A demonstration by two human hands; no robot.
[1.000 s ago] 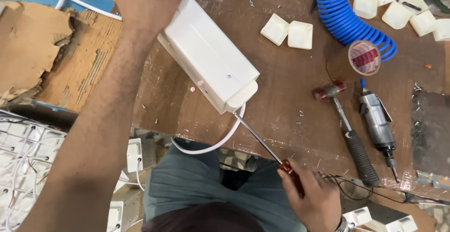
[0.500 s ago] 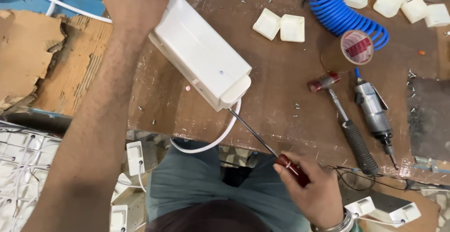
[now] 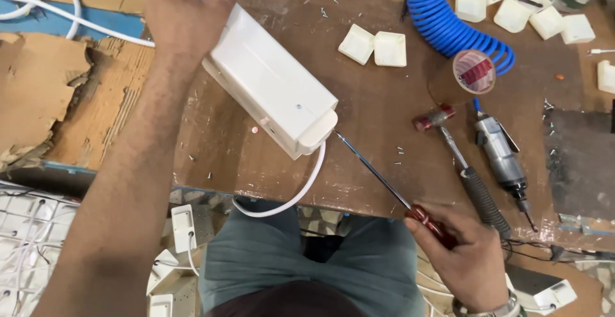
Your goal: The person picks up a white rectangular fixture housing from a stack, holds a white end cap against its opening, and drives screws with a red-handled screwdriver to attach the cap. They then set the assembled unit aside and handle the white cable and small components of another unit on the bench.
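Overhead, the left hand (image 3: 186,13) pressed down on the far end of the white box (image 3: 272,86), gripping it on the bench (image 3: 378,118). Well apart, the right hand (image 3: 471,259) was closed around the screwdriver (image 3: 391,186), whose tip met the box's near end beside a white cable (image 3: 291,195).

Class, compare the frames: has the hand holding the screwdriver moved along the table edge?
Cannot tell. The right hand with the screwdriver sits similarly against the hammer; the camera itself shifted.

Blue coiled hose (image 3: 448,22) at bench top; tape roll (image 3: 474,72) beside it. Small hammer (image 3: 458,157) and air tool (image 3: 503,157) side by side. White square caps (image 3: 373,47) scattered. Torn cardboard (image 3: 38,99) far left.
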